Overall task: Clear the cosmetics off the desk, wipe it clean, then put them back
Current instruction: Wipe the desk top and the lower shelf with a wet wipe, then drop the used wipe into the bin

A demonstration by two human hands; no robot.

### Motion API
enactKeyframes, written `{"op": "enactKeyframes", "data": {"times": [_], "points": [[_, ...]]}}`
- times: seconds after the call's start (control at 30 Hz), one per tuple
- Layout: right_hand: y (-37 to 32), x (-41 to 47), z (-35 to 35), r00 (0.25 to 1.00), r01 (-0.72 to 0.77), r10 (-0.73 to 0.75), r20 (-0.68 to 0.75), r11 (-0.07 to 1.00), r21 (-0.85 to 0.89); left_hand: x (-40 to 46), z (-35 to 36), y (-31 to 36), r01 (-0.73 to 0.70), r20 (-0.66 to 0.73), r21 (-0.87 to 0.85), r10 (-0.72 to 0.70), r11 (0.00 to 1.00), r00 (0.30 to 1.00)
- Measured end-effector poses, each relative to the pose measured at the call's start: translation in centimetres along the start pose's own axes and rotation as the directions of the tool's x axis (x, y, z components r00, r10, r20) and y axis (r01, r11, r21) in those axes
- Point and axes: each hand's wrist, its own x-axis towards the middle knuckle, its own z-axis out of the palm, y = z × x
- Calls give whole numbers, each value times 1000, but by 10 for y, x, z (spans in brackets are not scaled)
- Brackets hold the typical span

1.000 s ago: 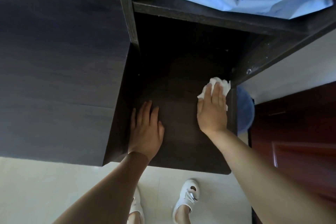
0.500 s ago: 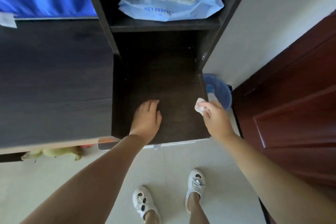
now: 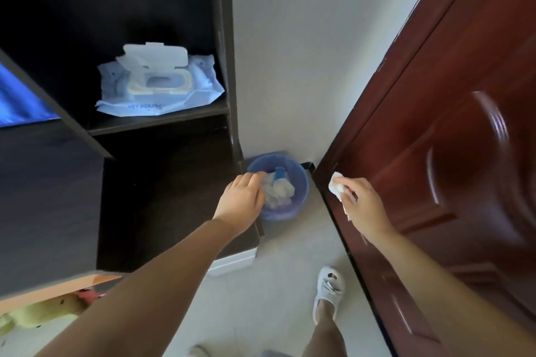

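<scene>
My right hand (image 3: 359, 201) holds a crumpled white wipe (image 3: 336, 188) in the air in front of the red-brown door, to the right of the bin. My left hand (image 3: 242, 200) hangs over the right edge of the dark desk (image 3: 162, 200), its fingers reaching the rim of the blue bin (image 3: 298, 182); whether they hold anything is hidden. The desk surface is bare and no cosmetics are in view. A pack of wet wipes (image 3: 158, 85) with its lid flipped up lies on the shelf above the desk.
The blue bin stands on the floor in the corner between desk and wall, holding crumpled white tissue. A red-brown door (image 3: 449, 153) stands close on the right. Pale floor tiles and my white shoes (image 3: 329, 288) are below. Blue cloth (image 3: 20, 98) lies at the left.
The view swung right toward the bin and door. My right hand lifted the wipe off the desk and moved right. My left hand left the desk top and reached the bin's rim.
</scene>
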Motion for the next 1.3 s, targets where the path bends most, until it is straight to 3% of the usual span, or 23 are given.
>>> {"op": "enactKeyframes", "data": {"times": [0.23,0.43,0.6,0.8,0.97,1.13,1.3], "points": [[98,92,-7,981,-50,35,191,996,74,76,110,39,319,122,-53,-311,946,942],[177,168,71,933,-64,26,359,993,96,107,227,25,526,204,-79,-503,847,840],[231,209,190,883,-84,30,468,992,96,110,336,-19,464,66,-66,-460,883,885],[284,252,331,866,83,-135,481,988,127,126,434,-90,463,17,88,-466,882,885],[321,259,410,881,28,-65,469,996,87,111,491,-125,445,-39,154,-444,882,895],[326,267,416,855,19,-46,516,998,57,111,487,-126,434,-45,138,-433,890,900],[290,277,333,857,90,-118,501,993,80,120,428,-89,478,-79,58,-473,876,877]]}}
